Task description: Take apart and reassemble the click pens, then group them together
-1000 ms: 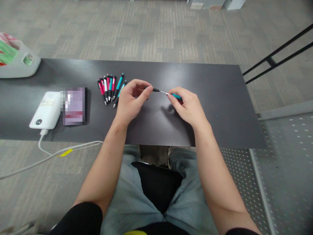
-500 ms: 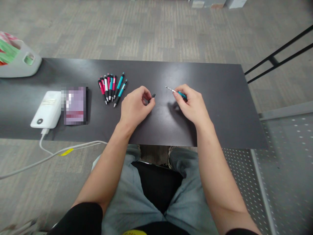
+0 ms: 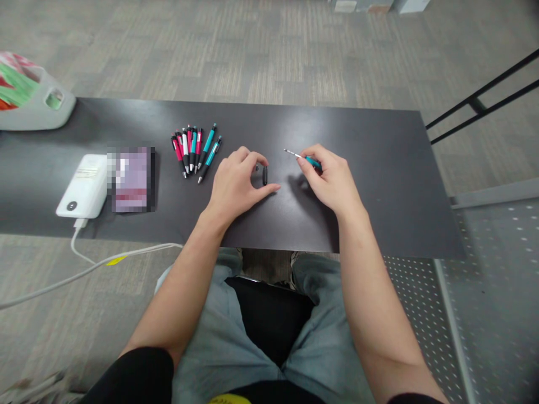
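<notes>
My left hand (image 3: 236,182) is spread just above the table, its thumb stretched away from the curved fingers. Inside that gap is a small black pen grip section (image 3: 265,175), close to the fingertips; whether they touch it I cannot tell. Beside it shows another tiny dark piece (image 3: 257,168), partly hidden by the fingers. In my right hand (image 3: 330,175), thumb and forefinger pinch the teal pen barrel (image 3: 313,163). A thin, light refill (image 3: 292,152) sticks out of that barrel, pointing left.
Several pink, white and teal pens (image 3: 194,148) lie left of my left hand. Farther left are a blurred purple packet (image 3: 132,179) and a white power bank (image 3: 84,185) with a cable (image 3: 105,262). A white basket (image 3: 63,104) stands at the dark table's (image 3: 400,185) far left.
My left hand has opened, its thumb moving away from the fingers. The black grip section has gone from slanted between the fingertips to lengthwise in the gap. My right hand has barely moved.
</notes>
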`<state>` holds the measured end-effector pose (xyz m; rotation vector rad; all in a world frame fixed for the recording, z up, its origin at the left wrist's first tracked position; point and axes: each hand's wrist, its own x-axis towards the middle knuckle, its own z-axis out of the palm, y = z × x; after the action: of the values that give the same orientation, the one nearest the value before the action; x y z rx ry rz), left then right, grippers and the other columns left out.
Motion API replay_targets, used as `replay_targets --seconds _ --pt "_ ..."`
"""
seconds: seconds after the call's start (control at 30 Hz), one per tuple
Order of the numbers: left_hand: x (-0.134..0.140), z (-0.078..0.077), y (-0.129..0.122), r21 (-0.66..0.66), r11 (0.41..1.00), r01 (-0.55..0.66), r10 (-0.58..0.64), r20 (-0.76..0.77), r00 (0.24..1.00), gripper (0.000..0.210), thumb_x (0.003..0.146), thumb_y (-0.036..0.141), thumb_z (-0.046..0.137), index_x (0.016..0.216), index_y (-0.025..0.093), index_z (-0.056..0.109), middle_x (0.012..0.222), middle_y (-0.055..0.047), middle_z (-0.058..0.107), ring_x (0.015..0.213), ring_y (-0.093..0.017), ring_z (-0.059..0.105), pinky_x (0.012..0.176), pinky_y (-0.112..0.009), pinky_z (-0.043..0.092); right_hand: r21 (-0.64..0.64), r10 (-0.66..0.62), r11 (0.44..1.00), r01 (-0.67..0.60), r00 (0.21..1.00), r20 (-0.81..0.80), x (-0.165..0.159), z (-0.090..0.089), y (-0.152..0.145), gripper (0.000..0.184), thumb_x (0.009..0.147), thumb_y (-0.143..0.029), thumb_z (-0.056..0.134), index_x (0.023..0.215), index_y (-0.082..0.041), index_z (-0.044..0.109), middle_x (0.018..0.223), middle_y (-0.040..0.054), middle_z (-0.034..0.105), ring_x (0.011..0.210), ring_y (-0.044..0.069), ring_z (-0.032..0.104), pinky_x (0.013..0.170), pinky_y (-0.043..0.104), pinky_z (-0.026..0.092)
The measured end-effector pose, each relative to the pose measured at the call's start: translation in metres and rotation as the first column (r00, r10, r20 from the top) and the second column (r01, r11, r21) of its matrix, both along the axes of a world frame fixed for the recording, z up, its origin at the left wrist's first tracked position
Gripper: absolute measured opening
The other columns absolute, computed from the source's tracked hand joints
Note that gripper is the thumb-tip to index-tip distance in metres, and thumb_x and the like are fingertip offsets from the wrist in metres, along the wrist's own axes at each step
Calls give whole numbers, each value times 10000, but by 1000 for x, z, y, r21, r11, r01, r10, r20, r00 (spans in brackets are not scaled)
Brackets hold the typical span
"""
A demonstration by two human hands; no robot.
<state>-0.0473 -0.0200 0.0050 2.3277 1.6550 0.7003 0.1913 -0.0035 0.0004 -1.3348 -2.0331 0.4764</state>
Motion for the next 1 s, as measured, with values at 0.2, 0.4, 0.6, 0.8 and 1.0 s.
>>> replay_targets --seconds 0.2,0.4,0.6,0.8,1.0 --pt "-20 2 8 -17 981 192 -192 -18 981 533 864 474 845 1324 310 632 1458 -49 606 1337 -342 492 1090 -495 291 -15 9 1000 -9 1000 -13 0 2 -1 242 1079 -419 500 1075 -248 672 965 54 683 860 234 617 820 354 446" --pt "-15 -8 14 -71 981 178 -178 12 984 353 949 357 750 1282 297 651 1328 -47 703 1256 -311 578 1067 -493 271 -63 18 998 -18 1000 5 -3 8 -2 248 1073 -425 498 1081 -266 689 1054 65 725 958 264 648 890 383 473" --pt "-11 -7 17 -78 990 114 -111 41 993 387 941 329 748 1311 295 641 1356 -70 684 1283 -329 564 1075 -491 278 -83 34 996 -34 999 3 -2 9 -3 234 1064 -421 514 1077 -287 706 1075 68 738 992 281 667 902 403 488" --pt "3 1 13 -18 991 131 -127 149 981 448 930 391 767 1341 279 629 1334 -65 675 1237 -295 581 1066 -426 354 -100 107 989 -106 994 11 -1 9 -6 235 1062 -413 527 1077 -271 714 1048 72 736 961 276 664 900 404 495" --pt "17 4 14 6 992 122 -121 210 970 105 1016 323 635 1021 264 723 1064 -23 737 1045 -247 644 1005 -411 405 -104 124 987 -121 992 18 0 12 -10 227 1059 -408 532 1067 -276 717 1038 68 737 963 275 653 893 402 494"
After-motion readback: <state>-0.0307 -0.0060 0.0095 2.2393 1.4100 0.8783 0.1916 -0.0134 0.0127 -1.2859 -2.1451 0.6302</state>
